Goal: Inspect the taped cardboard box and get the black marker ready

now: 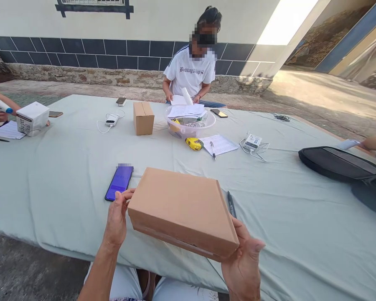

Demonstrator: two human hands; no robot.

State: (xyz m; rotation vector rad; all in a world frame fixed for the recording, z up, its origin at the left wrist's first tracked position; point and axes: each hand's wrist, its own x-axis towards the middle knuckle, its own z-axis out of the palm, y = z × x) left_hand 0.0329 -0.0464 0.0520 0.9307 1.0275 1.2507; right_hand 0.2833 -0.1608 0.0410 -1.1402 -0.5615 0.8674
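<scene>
A closed brown cardboard box (181,209) is held between my two hands, tilted over the near edge of the cloth-covered table. My left hand (117,215) grips its left side, with the fingers partly behind the corner. At the right end, my right hand (242,259) supports the lower corner, thumb sticking outward and other fingers partly hidden by the box. Just beyond my left hand lies a phone (120,182) with a lit blue screen. A dark marker (231,204) lies on the cloth to the right of the box.
Across the table (65,175) a person (192,67) handles papers behind a plastic basin (188,131). A small carton (143,119), a yellow tape measure (194,144), a paper with a pen (219,144) and a black case (338,163) lie around. Other people's hands show at both sides.
</scene>
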